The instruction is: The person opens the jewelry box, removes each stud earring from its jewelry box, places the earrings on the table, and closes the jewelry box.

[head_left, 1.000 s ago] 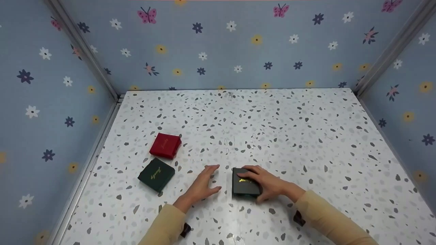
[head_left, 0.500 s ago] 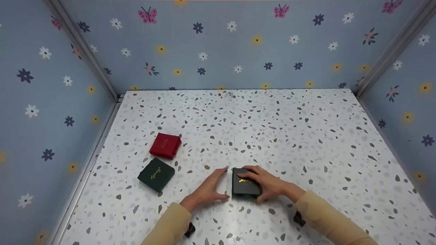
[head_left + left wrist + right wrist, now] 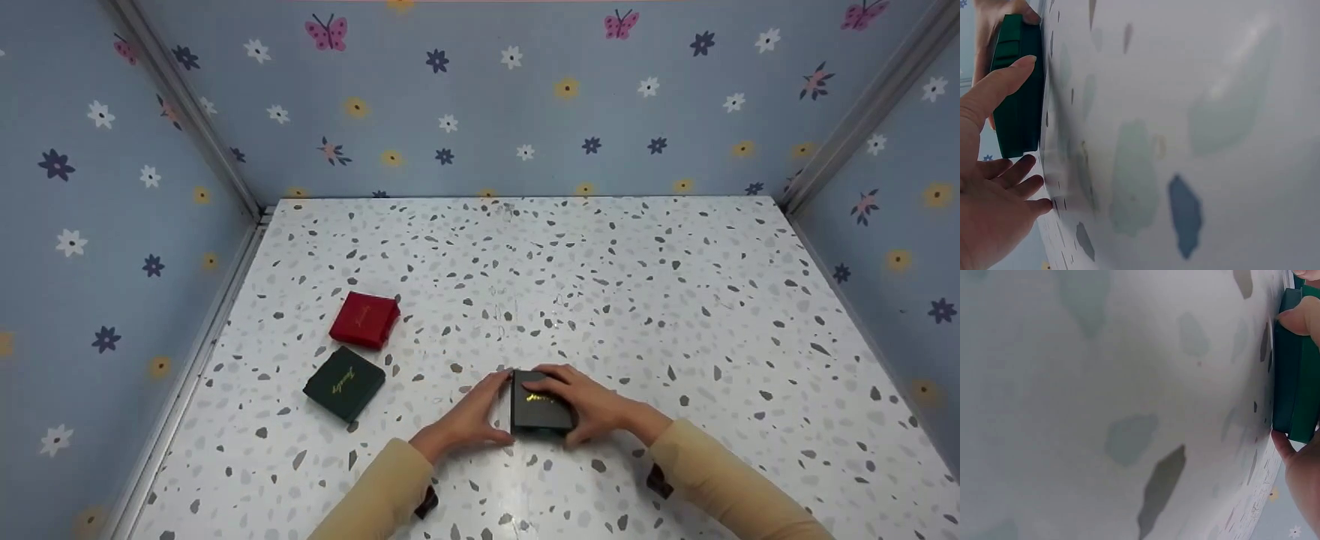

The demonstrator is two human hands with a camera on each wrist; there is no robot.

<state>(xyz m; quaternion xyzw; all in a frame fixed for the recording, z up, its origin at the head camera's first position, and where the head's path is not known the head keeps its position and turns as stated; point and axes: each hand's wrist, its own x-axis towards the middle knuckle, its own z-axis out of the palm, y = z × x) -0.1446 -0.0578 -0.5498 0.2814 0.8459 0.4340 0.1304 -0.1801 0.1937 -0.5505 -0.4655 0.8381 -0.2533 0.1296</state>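
A dark green jewelry box (image 3: 534,416) with gold lettering stands on the speckled table near the front. My right hand (image 3: 592,406) grips its right side, thumb at the near edge, other fingers over the lid and far side. At the left side, my left hand (image 3: 474,417) spreads its thumb and fingers around the box, tips right at the near and far left corners. The left wrist view shows the thumb in front of the box (image 3: 1016,121) and the fingers loosely extended beyond it. In the right wrist view the right thumb lies against the box (image 3: 1292,394).
A second green jewelry box (image 3: 345,385) lies turned at an angle on the left of the table (image 3: 637,300). Just behind it is a red box (image 3: 365,321). Flower-patterned blue walls (image 3: 495,105) enclose the back and both sides.
My left hand has moved right, from apart to right at the left side of the green box. The right hand and the boxes have stayed put.
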